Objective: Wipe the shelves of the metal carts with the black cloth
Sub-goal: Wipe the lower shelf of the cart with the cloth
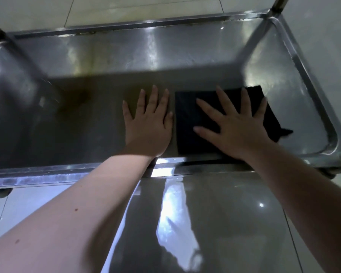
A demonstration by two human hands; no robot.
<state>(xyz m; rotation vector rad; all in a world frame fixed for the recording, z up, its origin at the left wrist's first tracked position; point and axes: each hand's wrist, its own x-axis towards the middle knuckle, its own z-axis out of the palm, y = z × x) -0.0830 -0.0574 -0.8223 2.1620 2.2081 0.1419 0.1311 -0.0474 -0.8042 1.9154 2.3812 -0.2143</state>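
1. Head view: the right hand (236,131), fingers spread flat, presses the black cloth (187,123) on the cart's lower shelf (126,56), near its right end.
2. The left hand (148,125) lies flat, open, just beside it.
3. Wiping appears underway; most of the shelf seemingly remains.

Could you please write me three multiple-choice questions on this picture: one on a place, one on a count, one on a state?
1. Where on the shelf does the black cloth lie?
A) toward its right end
B) at its left end
C) over the far rim

2. How many hands touch the black cloth?
A) none
B) one
C) two

3. How is the right hand held?
A) in a fist
B) flat, fingers spread
C) pinching a corner

Answers: 1 A, it lies near the right rim; 2 B, only the right hand presses it, the left hand rests on bare metal; 3 B, straight fingers fan over the cloth.
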